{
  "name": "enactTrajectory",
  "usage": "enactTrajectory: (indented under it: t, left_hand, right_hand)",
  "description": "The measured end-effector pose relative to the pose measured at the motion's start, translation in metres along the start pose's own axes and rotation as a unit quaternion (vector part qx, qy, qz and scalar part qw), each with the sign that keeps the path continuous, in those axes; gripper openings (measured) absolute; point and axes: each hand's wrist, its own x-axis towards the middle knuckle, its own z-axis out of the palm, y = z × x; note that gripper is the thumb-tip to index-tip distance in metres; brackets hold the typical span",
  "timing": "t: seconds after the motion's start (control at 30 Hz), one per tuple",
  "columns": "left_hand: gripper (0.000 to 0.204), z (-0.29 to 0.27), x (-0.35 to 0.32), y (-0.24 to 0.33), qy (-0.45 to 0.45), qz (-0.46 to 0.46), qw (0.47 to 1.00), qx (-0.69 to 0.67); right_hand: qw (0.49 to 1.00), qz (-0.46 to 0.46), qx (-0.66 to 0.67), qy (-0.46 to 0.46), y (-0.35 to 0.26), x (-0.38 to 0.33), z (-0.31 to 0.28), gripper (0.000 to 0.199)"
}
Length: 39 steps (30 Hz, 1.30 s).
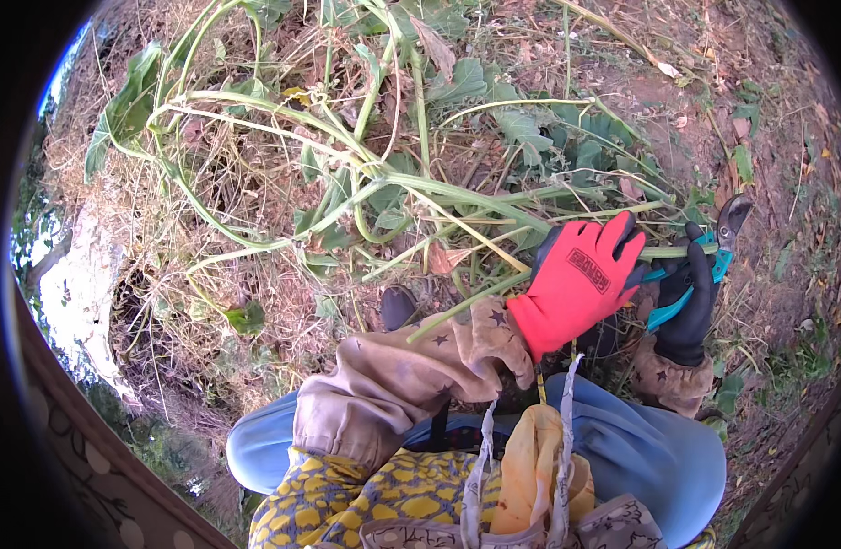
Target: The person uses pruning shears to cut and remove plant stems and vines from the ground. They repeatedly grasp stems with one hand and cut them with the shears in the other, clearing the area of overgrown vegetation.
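My left hand [581, 274], in a red glove with dark fingertips, is closed around a thick green vine stem [475, 199]. The stem's end passes beyond that hand to the right, close to the pruning shears [721, 263]. My right hand [688, 306], in a black glove, grips the shears by their teal handles. Their curved metal blades point up and away, beside the stem's end. Whether the blades touch the stem I cannot tell. From my left hand the vine branches out leftward over the ground, with large green leaves [128, 110].
Dry straw [237, 183] and withered leaves cover the soil around the vine. Brown earth [787, 265] with small weeds lies to the right. My bent knees in blue trousers [645, 430] are close below my hands. A dark shoe tip [398, 307] shows near the stems.
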Motion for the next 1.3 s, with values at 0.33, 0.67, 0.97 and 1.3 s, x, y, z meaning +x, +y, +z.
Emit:
enactTrajectory:
  t: [0.33, 0.67, 0.97, 1.3]
  left_hand:
    - [0.049, -0.104, 0.004, -0.065, 0.077, 0.033, 0.981, 0.172]
    - [0.043, -0.083, 0.01, -0.123, 0.062, -0.007, 0.975, 0.211]
    - [0.041, -0.07, 0.013, -0.101, 0.08, 0.008, 0.983, 0.165]
    - [0.041, -0.055, 0.018, -0.088, 0.074, 0.025, 0.984, 0.162]
  right_hand:
    - [0.987, -0.037, 0.046, 0.151, -0.026, 0.019, -0.042, 0.043]
    - [0.992, -0.062, 0.008, 0.109, -0.025, 0.011, -0.039, 0.037]
    - [0.941, 0.052, -0.292, -0.163, 0.017, -0.027, -0.015, 0.034]
    - [0.964, 0.053, -0.229, -0.124, 0.012, -0.024, -0.003, 0.027]
